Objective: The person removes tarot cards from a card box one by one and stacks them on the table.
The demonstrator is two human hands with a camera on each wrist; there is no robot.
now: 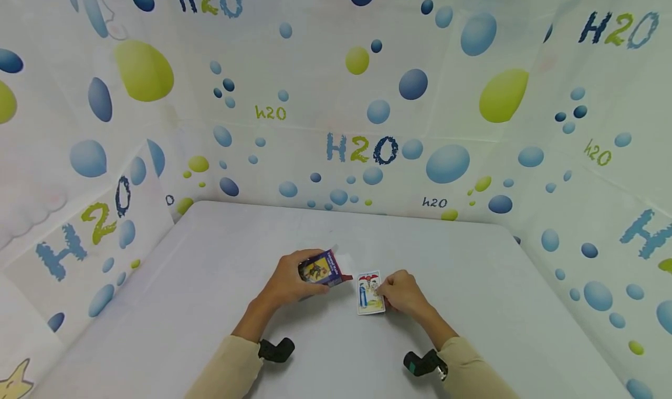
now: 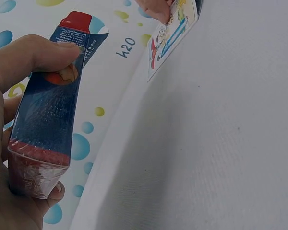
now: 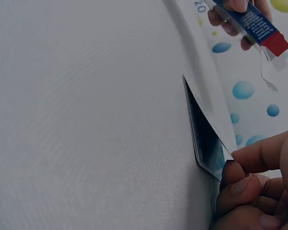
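Observation:
My left hand (image 1: 289, 279) grips a small dark blue card box (image 1: 321, 269), thumb on one side and fingers on the other. Its red end flap is open and points toward the right; in the left wrist view, clear plastic wrap clings to the lower end of the box. Just right of it, a picture card (image 1: 369, 300) with a colourful drawing is pinched at its right edge by my right hand (image 1: 405, 293). The right wrist view shows the card's dark underside (image 3: 204, 134), tilted above the white surface. Whether more cards lie under it, I cannot tell.
Both hands are above a white table (image 1: 236, 241). Behind it and along the sides hangs a white sheet (image 1: 315, 66) printed with blue and green drops and H2O lettering. Black wrist cameras (image 1: 277, 350) are strapped at both sleeves.

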